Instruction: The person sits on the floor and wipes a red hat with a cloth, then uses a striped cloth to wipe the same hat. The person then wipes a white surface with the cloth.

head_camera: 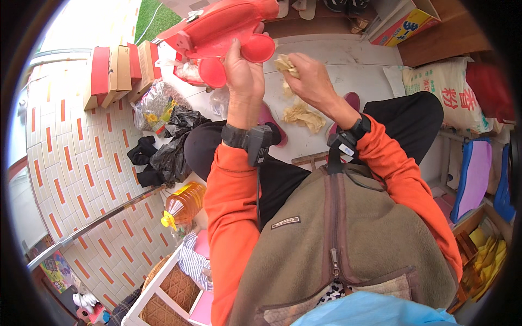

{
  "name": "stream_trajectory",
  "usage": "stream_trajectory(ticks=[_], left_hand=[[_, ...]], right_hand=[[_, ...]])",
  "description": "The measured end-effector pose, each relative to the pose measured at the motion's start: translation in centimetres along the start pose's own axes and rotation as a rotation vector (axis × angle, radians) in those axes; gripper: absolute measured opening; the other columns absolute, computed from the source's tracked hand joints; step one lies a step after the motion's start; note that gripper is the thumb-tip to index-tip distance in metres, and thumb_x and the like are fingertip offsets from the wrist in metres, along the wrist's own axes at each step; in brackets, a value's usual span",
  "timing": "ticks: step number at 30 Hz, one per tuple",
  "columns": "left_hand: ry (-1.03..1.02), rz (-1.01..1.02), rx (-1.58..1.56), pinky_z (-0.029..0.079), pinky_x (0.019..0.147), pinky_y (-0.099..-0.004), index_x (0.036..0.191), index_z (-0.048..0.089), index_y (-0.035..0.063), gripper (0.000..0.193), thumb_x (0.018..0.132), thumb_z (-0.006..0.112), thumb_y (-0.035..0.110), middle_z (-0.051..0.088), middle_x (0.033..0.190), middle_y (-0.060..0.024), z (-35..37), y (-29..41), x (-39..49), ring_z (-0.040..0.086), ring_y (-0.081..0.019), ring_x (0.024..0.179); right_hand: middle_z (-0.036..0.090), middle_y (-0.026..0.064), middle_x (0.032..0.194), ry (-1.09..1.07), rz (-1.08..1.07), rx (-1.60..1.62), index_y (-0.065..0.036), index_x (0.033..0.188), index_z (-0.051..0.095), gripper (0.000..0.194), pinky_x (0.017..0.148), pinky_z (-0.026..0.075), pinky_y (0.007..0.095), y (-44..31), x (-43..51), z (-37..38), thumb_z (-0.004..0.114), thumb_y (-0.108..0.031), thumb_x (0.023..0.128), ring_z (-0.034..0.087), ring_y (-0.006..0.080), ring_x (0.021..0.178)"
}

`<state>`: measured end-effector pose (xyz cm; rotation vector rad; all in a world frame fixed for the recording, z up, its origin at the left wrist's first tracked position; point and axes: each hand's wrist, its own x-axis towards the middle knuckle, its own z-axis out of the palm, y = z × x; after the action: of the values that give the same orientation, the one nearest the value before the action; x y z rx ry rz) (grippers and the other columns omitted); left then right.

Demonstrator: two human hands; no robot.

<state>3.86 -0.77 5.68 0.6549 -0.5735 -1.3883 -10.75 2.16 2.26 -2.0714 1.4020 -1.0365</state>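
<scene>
My left hand (244,75) holds up a large red moulded plastic article (220,30) with rounded, foot-like ends and a small black-and-white detail. What kind of article it is I cannot tell. Pinched in my right hand (312,81) is a crumpled wad of pale yellow paper or thin cloth (285,65), just right of the red article and apart from it. More crumpled pale yellow sheet (304,115) lies on the floor between my feet. Below the red article, a red container (189,71) with clear plastic wrapping inside is partly hidden.
Shoe boxes (118,77) stand at left by the tiled wall (69,155). Black plastic bags (179,150) and an oil bottle (185,199) lie beside my left leg. A printed woven sack (442,91) sits at right. Behind is a wooden shelf (314,24) with shoes.
</scene>
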Motion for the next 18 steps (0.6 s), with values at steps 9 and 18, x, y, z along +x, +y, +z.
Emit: stream_trajectory(ticks=[9,18], left_hand=[[-0.061,-0.047,-0.101,0.044,0.110,-0.0542,0.139,0.044,-0.0027,0.040,0.106,0.035,0.018,0.054,0.139,-0.0200,-0.9,-0.1,0.6,0.054,-0.0363,0.128],[-0.115,-0.065,-0.061,0.050,0.103,-0.0543,0.144,0.038,0.0011,0.044,0.110,0.034,0.028,0.052,0.140,-0.0199,0.1,0.2,-0.2,0.056,-0.0392,0.125]], right_hand=[[0.061,0.0185,0.092,0.154,0.014,0.022,-0.001,0.097,0.057,0.020,0.068,0.047,0.0491,1.5,0.5,-1.5,0.067,-0.013,0.084,0.060,0.0424,0.085],[0.064,0.0141,0.077,0.155,0.203,0.453,-0.002,0.101,0.058,0.021,0.064,0.047,0.0432,1.4,0.8,-2.4,0.064,-0.022,0.095,0.061,0.0355,0.069]])
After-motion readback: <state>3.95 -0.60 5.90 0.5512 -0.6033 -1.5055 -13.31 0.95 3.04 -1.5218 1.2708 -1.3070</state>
